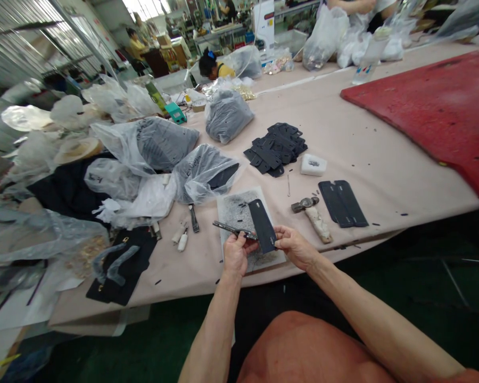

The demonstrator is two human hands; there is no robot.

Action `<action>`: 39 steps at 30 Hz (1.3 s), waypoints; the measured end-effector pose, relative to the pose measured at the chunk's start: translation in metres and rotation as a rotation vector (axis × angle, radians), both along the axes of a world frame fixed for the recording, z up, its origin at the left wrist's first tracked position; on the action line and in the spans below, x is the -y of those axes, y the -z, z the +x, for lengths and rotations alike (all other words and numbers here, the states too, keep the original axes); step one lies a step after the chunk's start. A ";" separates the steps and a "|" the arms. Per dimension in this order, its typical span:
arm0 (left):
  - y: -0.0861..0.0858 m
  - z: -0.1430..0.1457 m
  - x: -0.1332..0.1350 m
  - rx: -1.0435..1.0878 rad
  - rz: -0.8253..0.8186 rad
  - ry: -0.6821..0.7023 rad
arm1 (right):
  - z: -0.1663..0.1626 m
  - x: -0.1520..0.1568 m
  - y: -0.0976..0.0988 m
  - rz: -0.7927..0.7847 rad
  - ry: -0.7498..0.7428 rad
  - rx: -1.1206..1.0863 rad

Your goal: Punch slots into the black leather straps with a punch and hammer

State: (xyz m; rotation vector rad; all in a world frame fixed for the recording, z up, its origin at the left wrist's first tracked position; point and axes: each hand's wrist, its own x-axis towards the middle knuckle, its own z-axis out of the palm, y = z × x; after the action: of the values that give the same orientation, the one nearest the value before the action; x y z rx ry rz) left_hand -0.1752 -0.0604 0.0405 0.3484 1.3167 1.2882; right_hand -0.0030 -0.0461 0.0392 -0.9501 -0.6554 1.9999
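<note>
My left hand (235, 252) is closed around a thin metal punch tool (231, 230) whose shaft points up and left. My right hand (293, 246) pinches the lower edge of a dark flat leather piece (262, 224), which is held tilted over a scuffed grey cutting pad (235, 210) at the table's front edge. The tool's tip meets the left side of the piece. A hammer (312, 213) with a wrapped handle lies just to the right of the pad.
Two matching dark pieces (343, 203) lie right of the hammer, a heap of several more (277, 149) behind, beside a small white box (313, 164). Plastic bags (163, 154) crowd the left. A red mat (443, 106) covers the right. Other people work far back.
</note>
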 end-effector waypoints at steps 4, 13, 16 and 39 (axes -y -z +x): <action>-0.001 -0.047 0.000 -0.393 -0.097 -0.002 | 0.001 -0.002 0.005 0.022 0.045 0.008; -0.021 -0.105 0.018 -1.737 -0.254 0.204 | -0.003 -0.002 -0.001 0.118 0.114 0.110; -0.040 -0.061 0.023 -1.603 0.229 0.251 | -0.008 0.001 -0.006 0.165 0.101 0.160; -0.071 0.022 0.015 -1.061 0.354 0.510 | -0.002 0.000 -0.022 0.316 0.111 0.279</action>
State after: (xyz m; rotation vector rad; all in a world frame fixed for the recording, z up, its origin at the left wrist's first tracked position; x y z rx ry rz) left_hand -0.1535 -0.0753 0.1116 1.6688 1.6625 0.8732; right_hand -0.0045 -0.0460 0.0616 -1.0526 -1.0151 1.6196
